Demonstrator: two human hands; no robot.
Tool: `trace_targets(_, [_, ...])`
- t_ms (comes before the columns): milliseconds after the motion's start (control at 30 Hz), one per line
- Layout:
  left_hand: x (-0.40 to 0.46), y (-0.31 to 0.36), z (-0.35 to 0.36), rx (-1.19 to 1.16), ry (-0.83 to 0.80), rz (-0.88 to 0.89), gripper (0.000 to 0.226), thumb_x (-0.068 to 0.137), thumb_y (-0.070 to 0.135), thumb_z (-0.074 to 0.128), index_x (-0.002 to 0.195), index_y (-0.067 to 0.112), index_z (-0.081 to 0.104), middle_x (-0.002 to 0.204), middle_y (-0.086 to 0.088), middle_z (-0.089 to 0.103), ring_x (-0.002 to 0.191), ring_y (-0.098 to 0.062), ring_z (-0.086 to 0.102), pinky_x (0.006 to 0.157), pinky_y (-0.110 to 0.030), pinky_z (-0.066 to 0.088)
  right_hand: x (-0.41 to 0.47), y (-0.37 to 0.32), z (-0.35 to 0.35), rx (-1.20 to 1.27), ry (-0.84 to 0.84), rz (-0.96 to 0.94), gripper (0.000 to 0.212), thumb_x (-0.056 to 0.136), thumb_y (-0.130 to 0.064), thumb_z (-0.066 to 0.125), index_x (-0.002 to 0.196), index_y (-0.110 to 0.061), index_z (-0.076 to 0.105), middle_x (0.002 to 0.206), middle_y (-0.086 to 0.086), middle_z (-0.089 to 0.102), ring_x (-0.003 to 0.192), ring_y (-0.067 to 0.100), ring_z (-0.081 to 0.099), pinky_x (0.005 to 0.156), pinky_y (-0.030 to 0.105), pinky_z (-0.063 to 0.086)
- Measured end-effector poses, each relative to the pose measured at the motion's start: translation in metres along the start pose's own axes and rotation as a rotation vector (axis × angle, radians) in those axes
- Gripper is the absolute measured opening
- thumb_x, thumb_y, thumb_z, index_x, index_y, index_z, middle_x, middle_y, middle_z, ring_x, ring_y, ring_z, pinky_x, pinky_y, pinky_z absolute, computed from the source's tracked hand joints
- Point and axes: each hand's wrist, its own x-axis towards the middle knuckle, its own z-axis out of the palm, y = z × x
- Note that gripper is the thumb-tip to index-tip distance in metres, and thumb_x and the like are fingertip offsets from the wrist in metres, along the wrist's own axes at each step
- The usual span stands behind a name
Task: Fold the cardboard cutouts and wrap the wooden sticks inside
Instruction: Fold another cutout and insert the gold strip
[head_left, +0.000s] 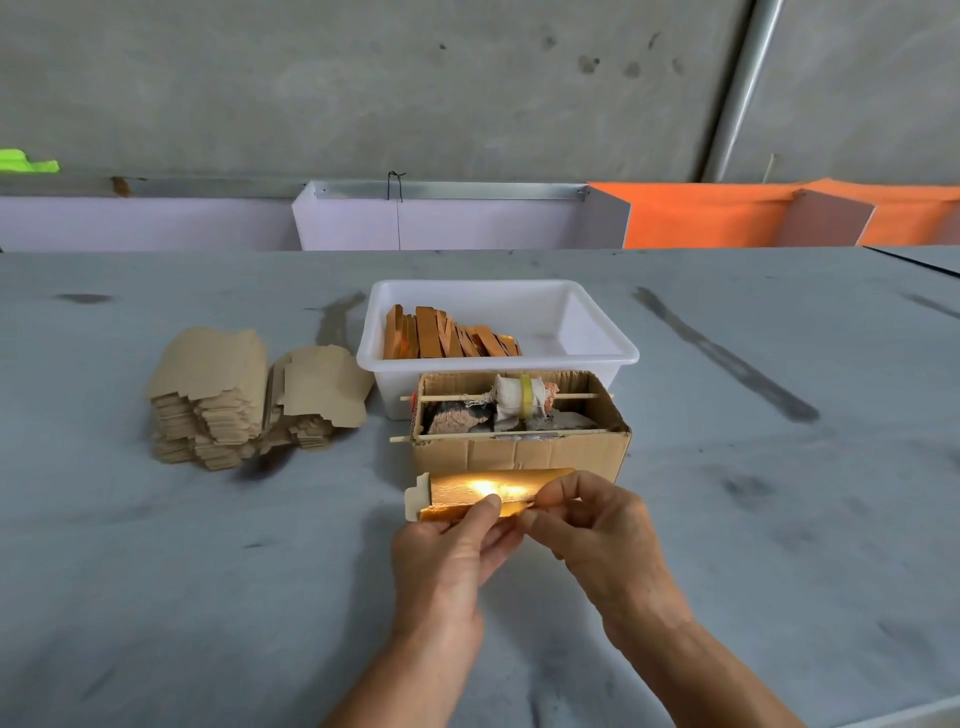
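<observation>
A shiny gold cardboard cutout (467, 491), folded into a long sleeve with a plain tab at its left end, is held just above the table in front of me. My left hand (452, 551) pinches its lower edge between thumb and fingers. My right hand (597, 525) pinches the right part of the same edge. Whether a stick lies inside it I cannot tell. Flat brown cutouts sit in two stacks (249, 395) at the left. Several wrapped orange pieces (447, 338) stand in a white plastic tub (597, 358).
A small open cardboard box (519, 452) stands right behind my hands, with two thin wooden skewers across its top and a cloth-wrapped roller on one. The grey table (156, 571) stretches wide on both sides. Purple and orange panels line the far edge.
</observation>
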Motion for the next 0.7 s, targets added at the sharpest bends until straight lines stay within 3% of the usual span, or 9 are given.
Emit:
trace_targets(533, [-0.0047, -0.0006, -0.0013, 0.094, -0.005, -0.035, 0.003, 0.082, -0.004, 0.064, 0.085, -0.002, 0.064, 0.073, -0.019, 0.071, 0.062, -0.025, 0.071, 0.061, -0.032, 0.06, -0.0025, -0.0028, -0.0004, -0.057, -0.055, 0.035, 0.013, 0.074, -0.002, 0.075, 0.081, -0.013, 0.072, 0.053, -0.002, 0.064, 0.044, -0.001, 0.052, 0.044, 0.01, 0.038])
trace_targets(700, [-0.0043, -0.0013, -0.003, 0.096, 0.003, -0.051, 0.002, 0.082, -0.003, 0.064, 0.084, -0.002, 0.064, 0.072, -0.018, 0.072, 0.063, -0.025, 0.071, 0.056, -0.029, 0.059, -0.0027, -0.0042, 0.0, -0.066, -0.055, 0.063, 0.014, 0.074, -0.001, 0.075, 0.083, -0.012, 0.072, 0.058, 0.003, 0.067, 0.043, -0.002, 0.052, 0.043, 0.008, 0.037])
